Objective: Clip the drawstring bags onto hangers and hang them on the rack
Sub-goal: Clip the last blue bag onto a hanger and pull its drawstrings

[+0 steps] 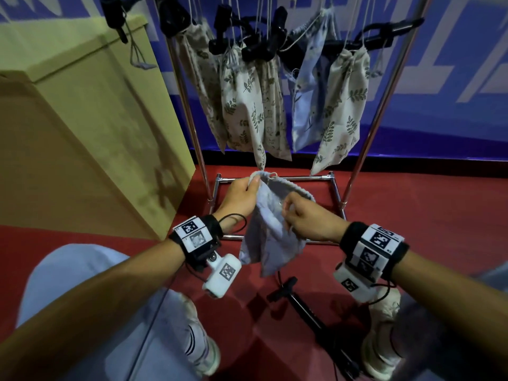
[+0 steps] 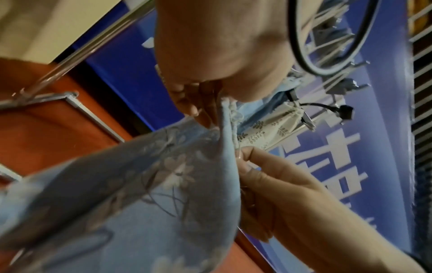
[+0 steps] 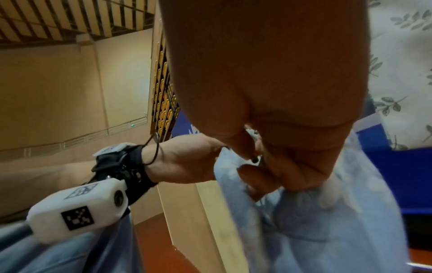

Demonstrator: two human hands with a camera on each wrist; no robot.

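A pale blue drawstring bag is held up in front of the rack, low over the red floor, and it is gripped from both sides. The gathered top edge is pinched by the left hand, fingers curled tight on the hem, while the cloth just below the opening is pinched by the right hand; both grips are clenched on the bag. In the left wrist view the bag's flower print is seen close up, with the white drawstring cord running along the hem between the two hands. In the right wrist view the fabric is bunched under the right hand's curled fingers. Behind the held bag, several leaf-printed bags and a second blue one are seen hanging from black clip hangers on the rack. A black hanger is seen lying on the floor near the person's feet, just below the held bag and apart from it. A large tan box is seen standing to the left of the rack, and a blue banner is stretched behind it.
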